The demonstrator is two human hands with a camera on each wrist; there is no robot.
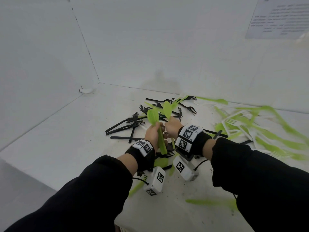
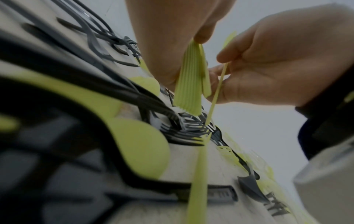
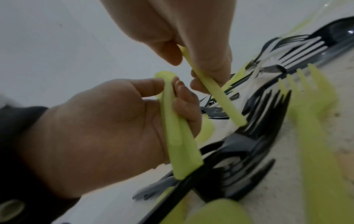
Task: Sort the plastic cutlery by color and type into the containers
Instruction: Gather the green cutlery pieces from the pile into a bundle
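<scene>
- Left hand (image 1: pixel 153 133) gripping stacked bundle of lime-green plastic cutlery (image 1: pixel 156 129), above heap of black plastic forks (image 1: pixel 133 123).
- Right hand (image 1: pixel 172 127) pinching single lime-green plastic piece (image 1: pixel 167 109) beside bundle.
- Layered handles plain only in left wrist view.
- Blurred white and green cutlery (image 1: pixel 250 124) right of black heap.

The white table (image 1: pixel 58 131) fills the lower part of the head view, and its surface is dirty with small dark specks, mostly near the front edge. Behind the table two plain white walls (image 1: pixel 150 39) meet in a corner, at the far left end of the table. A dark thin seam runs up along this corner. A small white lump (image 1: pixel 87 90) lies on the table just at the foot of the corner. On the wall above the far right end of the table a printed paper sheet (image 1: pixel 277 17) hangs; its text is too blurred to read. The light is soft and even.
</scene>
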